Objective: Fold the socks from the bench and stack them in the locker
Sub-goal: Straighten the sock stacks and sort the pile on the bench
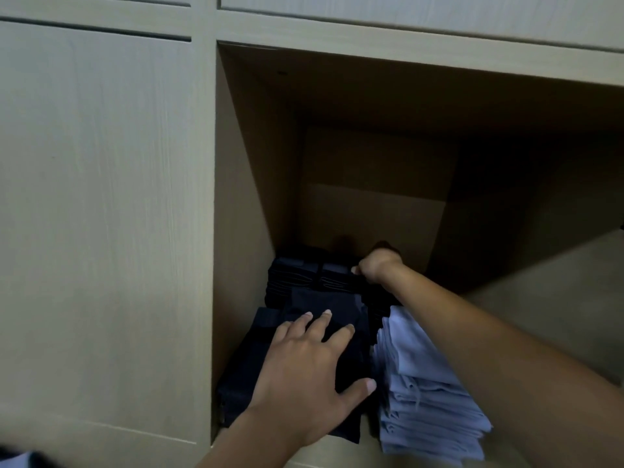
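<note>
Stacking step, judging by the layout: folded socks going into the open locker (236,204) in the centre of the frame. Left hand (304,369), lower centre, spread flat with straight fingers on the top dark sock (324,309) of the near pile, pressing rather than gripping; grip released. Right hand (374,265), further up and deeper in the compartment, curled at the right edge of the rear dark stack (304,278), apparently pinching or tugging the dark fabric there; grip clenched on that stack, though the fingertips are mostly hidden in shadow.

Probably a squaring-up of the piles. Next move likely calls for aligning the top sock with the pile beneath, keeping the flat palm down so the layers do not slide, then easing both hands out without dragging cloth along.

Inside the locker: a near pile of dark socks (243,383) at lower left of the opening, the rear dark stack just behind it, and a pile of pale blue-grey folded socks (425,393) touching the dark ones at lower right. Back of the compartment dark; nothing more made out there. Closed cabinet door (101,197) filling the left of the frame. Counter with unfolded socks not in view.
</note>
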`<state>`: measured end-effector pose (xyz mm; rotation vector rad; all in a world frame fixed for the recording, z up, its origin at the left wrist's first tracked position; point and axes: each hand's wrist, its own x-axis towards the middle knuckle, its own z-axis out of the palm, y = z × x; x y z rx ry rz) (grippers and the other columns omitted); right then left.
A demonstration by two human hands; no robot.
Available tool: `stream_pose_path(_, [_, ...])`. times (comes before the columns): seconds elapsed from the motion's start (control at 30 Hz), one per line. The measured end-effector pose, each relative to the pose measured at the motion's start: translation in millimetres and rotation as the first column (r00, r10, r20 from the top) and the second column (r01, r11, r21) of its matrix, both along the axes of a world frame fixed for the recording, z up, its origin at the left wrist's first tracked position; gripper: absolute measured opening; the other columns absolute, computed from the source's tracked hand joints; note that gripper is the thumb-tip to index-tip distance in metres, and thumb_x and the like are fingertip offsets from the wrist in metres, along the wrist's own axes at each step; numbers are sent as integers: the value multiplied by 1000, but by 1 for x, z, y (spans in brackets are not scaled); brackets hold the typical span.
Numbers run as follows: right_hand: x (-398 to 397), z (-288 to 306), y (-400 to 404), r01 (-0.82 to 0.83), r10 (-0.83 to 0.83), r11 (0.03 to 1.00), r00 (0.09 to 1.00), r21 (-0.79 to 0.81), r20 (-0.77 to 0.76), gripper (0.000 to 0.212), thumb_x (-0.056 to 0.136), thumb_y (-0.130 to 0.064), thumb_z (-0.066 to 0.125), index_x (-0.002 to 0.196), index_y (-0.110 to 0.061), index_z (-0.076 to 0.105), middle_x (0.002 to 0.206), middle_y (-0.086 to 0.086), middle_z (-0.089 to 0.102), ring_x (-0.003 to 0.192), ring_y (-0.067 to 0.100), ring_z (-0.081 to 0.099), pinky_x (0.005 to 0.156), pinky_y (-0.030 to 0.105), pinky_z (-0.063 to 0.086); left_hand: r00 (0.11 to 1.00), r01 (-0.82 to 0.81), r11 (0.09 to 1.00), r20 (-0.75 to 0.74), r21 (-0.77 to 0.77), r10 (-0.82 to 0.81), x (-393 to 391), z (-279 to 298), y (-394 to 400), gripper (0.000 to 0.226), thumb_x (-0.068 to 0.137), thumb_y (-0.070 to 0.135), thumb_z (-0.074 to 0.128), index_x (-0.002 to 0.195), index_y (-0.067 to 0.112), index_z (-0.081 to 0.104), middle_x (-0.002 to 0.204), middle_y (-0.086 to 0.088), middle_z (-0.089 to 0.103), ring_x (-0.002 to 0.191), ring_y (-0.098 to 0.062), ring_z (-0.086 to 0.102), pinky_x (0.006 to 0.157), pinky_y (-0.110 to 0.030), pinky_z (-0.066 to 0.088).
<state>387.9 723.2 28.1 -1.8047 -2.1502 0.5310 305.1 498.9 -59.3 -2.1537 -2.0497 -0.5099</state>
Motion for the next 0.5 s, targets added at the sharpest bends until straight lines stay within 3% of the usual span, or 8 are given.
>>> stream_pose_path(0.07, [1,-1,1,-11,10,1000,999,1,39,29,98,-31,65,104,-3,64,122,13,66,117,27,63,98,33,52,1000,-1,1000,3,17,1,0,-1,0,81,90,81,31,159,41,13,170,4,9,156,-20,4,126,-43,7])
stream_pose_path(0.13, [3,-1,-1,-28,28,1000,997,9,68,38,98,-30,66,123,-2,62,127,13,64,118,27,62,94,33,50,1000,-5,1000,0,29,5,1,-1,1,81,90,80,31,159,41,13,170,4,10,156,-21,5,125,-43,7])
stream_pose_path(0.37, [16,4,-9,-145,145,989,989,42,14,41,100,-32,62,130,-5,60,128,13,61,118,28,59,91,32,47,999,-31,996,-26,80,33,0,2,2,79,90,79,25,158,40,17,168,6,16,154,-21,12,124,-41,12])
stream_pose_path(0.5, [28,4,-21,-228,238,970,961,79,-143,23,97,-30,67,113,-14,69,114,5,65,111,22,59,85,27,43,999,-45,989,-12,141,47,0,6,1,86,82,80,14,154,38,32,162,8,32,148,-19,27,120,-39,21])
